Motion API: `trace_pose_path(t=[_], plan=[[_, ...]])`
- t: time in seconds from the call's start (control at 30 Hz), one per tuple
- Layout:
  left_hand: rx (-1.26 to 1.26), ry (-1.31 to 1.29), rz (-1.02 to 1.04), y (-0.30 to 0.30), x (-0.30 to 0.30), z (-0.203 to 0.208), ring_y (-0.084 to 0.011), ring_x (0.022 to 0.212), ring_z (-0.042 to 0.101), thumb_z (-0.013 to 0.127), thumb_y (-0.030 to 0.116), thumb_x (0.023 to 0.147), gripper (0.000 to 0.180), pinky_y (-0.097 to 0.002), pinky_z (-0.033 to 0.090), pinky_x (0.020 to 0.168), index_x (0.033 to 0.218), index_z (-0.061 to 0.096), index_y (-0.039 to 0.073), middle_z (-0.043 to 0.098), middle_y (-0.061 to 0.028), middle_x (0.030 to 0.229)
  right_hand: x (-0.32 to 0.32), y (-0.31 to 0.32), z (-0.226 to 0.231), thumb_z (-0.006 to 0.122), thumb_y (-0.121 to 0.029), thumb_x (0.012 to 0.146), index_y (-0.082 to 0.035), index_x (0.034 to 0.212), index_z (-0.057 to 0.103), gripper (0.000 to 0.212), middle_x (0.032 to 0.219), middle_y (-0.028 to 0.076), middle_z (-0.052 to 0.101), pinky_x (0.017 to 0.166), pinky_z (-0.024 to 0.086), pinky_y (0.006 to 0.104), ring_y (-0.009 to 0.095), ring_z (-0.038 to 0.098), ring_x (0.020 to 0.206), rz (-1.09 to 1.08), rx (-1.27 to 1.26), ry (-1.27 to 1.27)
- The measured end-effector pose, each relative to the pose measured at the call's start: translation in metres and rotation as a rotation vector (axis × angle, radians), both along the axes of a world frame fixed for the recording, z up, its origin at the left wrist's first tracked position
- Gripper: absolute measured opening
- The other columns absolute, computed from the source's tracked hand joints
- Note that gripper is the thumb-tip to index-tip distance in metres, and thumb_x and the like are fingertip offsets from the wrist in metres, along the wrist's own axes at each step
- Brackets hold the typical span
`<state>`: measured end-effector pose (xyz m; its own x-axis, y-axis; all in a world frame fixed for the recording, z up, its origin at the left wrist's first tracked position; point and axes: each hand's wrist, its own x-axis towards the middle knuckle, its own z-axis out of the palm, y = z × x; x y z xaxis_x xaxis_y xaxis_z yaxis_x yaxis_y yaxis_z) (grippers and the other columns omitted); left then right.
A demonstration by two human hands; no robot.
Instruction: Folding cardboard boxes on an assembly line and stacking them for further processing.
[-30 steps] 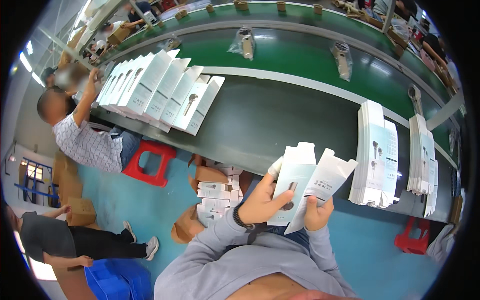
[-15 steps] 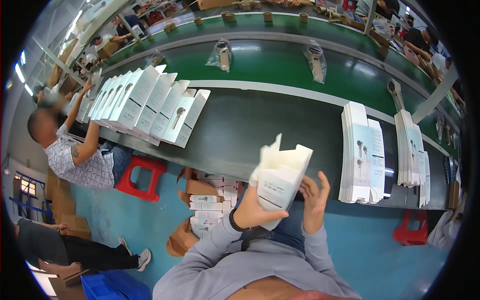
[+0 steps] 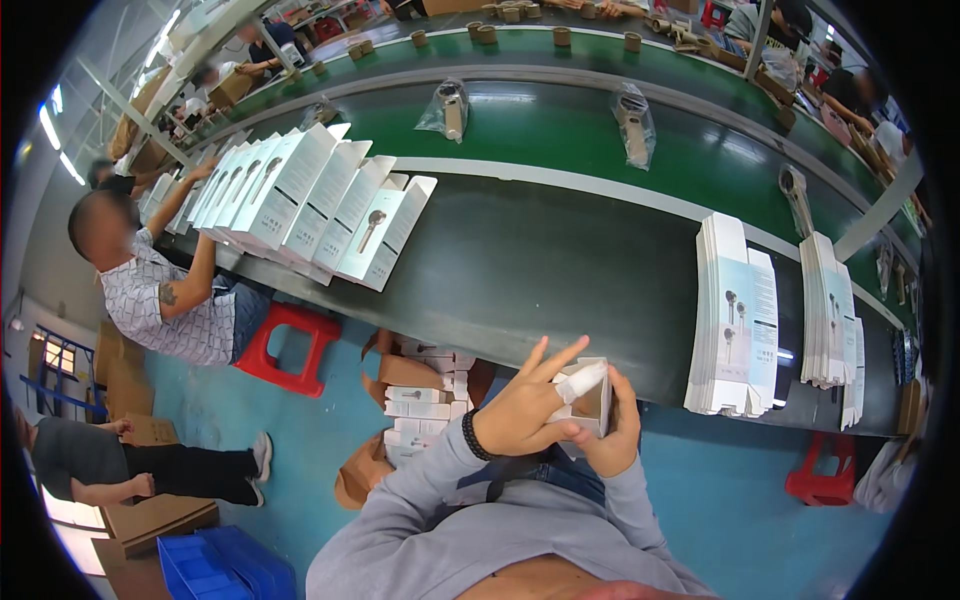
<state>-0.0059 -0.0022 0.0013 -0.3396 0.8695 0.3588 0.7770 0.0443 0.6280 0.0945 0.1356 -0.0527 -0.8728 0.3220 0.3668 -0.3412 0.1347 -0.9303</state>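
Note:
A small white carton (image 3: 597,405) is tilted with its open end facing me, close to my body at the table's front edge. My right hand (image 3: 618,432) wraps round its right side, fingers closed on it. My left hand (image 3: 522,412) lies against its left side and mouth with two fingers stretched apart. A white covering (image 3: 583,381), seemingly a wrap on one of its fingers, reaches over the opening. The left thumb meets the carton's near side. I cannot make out anything inside the carton.
Opened cartons (image 3: 385,230) stand in a row on the left. Stacks of flat cartons (image 3: 735,315) are on the right. Bagged handheld items (image 3: 452,110) lie on the green conveyor (image 3: 540,125). A co-worker (image 3: 165,285) sits at left; filled boxes (image 3: 420,405) lie below the table.
The carton has come down toward me and turned, so its opening now faces me. My right hand has closed on it, while my left hand has loosened and spread its fingers.

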Motion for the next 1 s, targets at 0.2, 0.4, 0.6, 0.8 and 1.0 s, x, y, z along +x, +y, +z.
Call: trace_pose_path(t=[0.2, 0.4, 0.6, 0.8, 1.0], plan=[[0.496, -0.467, 0.064, 0.015, 0.023, -0.014, -0.0299, 0.108, 0.049, 0.055, -0.002, 0.078, 0.054, -0.0417, 0.037, 0.091, 0.127, 0.034, 0.005, 0.052, -0.0149, 0.106, -0.007, -0.022, 0.016, 0.052, -0.050, 0.083, -0.001, 0.119, 0.033, 0.064, 0.113, 0.015, 0.046, 0.087, 0.038, 0.0335, 0.021, 0.047, 0.102, -0.079, -0.255, 0.087], [0.613, -0.321, 0.158, 0.020, 0.026, -0.025, -0.0232, 0.087, 0.055, 0.053, -0.008, 0.075, 0.054, -0.0355, 0.040, 0.079, 0.125, 0.037, 0.006, 0.057, -0.0083, 0.084, -0.015, -0.031, 0.011, 0.043, -0.040, 0.090, -0.005, 0.115, 0.036, 0.044, 0.112, 0.017, 0.048, 0.086, 0.037, 0.0339, 0.021, 0.047, 0.099, -0.185, -0.318, 0.195], [0.549, -0.153, 0.141, 0.015, 0.016, -0.021, -0.0217, 0.078, 0.049, 0.067, 0.008, 0.072, 0.054, -0.0332, 0.038, 0.070, 0.119, 0.040, 0.006, 0.052, -0.0079, 0.091, -0.016, -0.018, 0.011, 0.049, -0.030, 0.090, -0.001, 0.103, 0.051, 0.031, 0.112, 0.018, 0.049, 0.083, 0.040, 0.0305, 0.021, 0.051, 0.095, -0.200, -0.069, 0.173], [0.469, -0.068, 0.063, 0.010, 0.010, -0.010, -0.0235, 0.092, 0.046, 0.082, 0.030, 0.059, 0.085, -0.0329, 0.038, 0.074, 0.130, 0.037, 0.020, 0.044, -0.0100, 0.111, -0.016, -0.009, 0.021, 0.058, 0.003, 0.078, 0.002, 0.092, 0.057, 0.014, 0.107, 0.011, 0.050, 0.082, 0.039, 0.0275, 0.015, 0.050, 0.095, 0.130, -0.328, -0.111], [0.397, -0.070, 0.063, 0.010, 0.011, -0.010, -0.0240, 0.094, 0.047, 0.081, 0.030, 0.060, 0.076, -0.0322, 0.040, 0.072, 0.124, 0.043, 0.014, 0.045, -0.0106, 0.113, -0.016, -0.012, 0.018, 0.058, 0.005, 0.078, 0.002, 0.095, 0.055, 0.018, 0.102, 0.008, 0.049, 0.082, 0.039, 0.0248, 0.014, 0.051, 0.094, 0.131, -0.360, -0.163]])
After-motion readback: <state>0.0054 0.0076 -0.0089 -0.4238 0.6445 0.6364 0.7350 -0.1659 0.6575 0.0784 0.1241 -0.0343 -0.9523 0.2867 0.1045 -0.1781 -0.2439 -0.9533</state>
